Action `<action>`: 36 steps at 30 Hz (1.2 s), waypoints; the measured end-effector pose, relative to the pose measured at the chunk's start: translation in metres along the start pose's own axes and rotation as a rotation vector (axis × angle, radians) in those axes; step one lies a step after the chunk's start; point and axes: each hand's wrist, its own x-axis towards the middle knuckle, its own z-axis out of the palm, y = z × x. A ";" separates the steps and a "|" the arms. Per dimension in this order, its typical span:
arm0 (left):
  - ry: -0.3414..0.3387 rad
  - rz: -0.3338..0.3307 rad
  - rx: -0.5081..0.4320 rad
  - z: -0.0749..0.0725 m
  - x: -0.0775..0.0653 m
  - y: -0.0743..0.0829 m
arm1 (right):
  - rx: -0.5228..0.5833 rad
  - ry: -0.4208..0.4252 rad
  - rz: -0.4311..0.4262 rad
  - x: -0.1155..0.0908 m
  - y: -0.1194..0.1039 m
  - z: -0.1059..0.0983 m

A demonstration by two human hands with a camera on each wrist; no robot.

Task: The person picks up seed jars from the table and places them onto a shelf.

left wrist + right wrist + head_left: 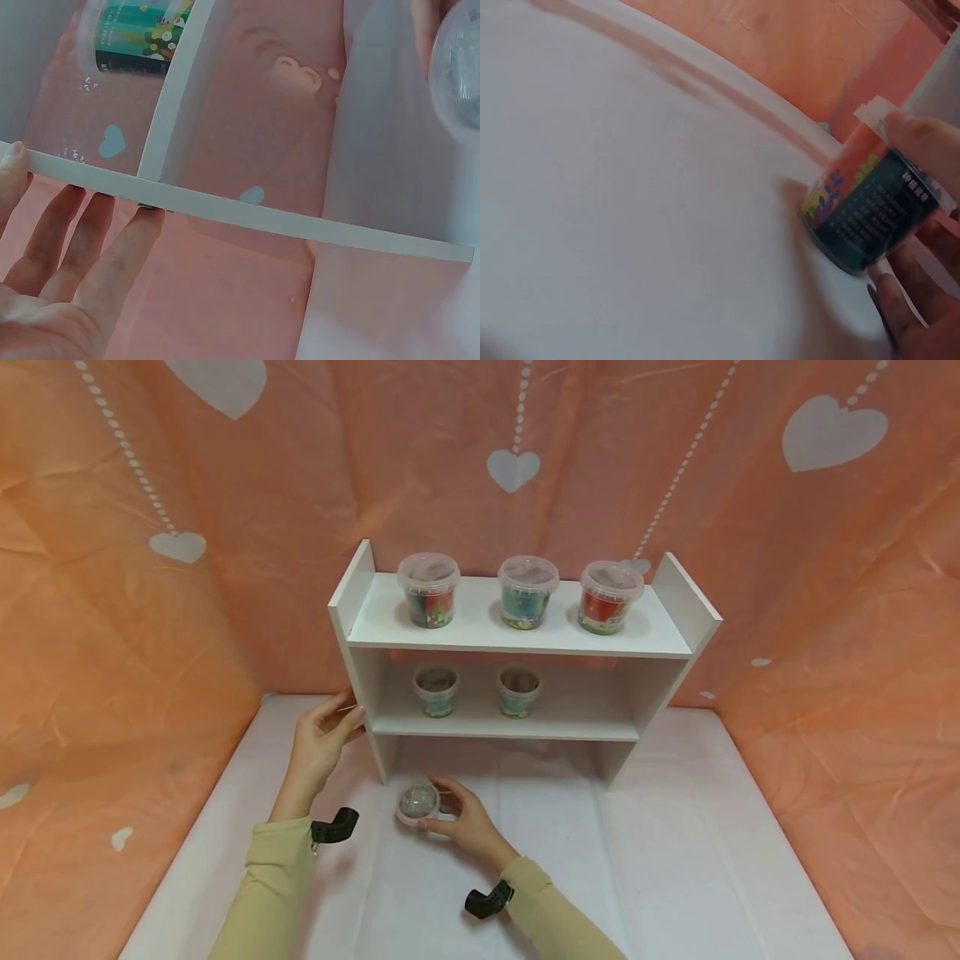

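Note:
My right hand [471,827] grips a small plastic cup [417,802] in front of the white shelf [480,642]. The right wrist view shows its dark green and red label [889,210], with the cup tilted close over the white surface; the thumb is near its rim and the fingers are around its side and base. My left hand [318,743] rests against the shelf's left side panel [225,212]. In the left wrist view its fingertips [153,217] touch the panel's outer face, while the thumb is at the front edge.
Three lidded cups [527,593] stand on the shelf's top board, including one with a red label [604,608]. Two smaller-looking cups, left [437,692] and right [517,692], sit on the lower board. An orange cloth [420,468] with white hearts hangs behind and at both sides.

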 end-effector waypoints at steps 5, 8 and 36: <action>0.004 0.005 -0.012 0.001 0.000 -0.001 | 0.025 0.031 0.026 -0.011 -0.004 -0.010; 0.012 0.013 -0.018 0.001 0.000 -0.002 | 0.039 0.059 0.048 -0.019 -0.005 -0.018; 0.014 0.014 -0.023 0.002 -0.003 -0.004 | -0.078 0.405 -0.138 -0.059 -0.118 -0.155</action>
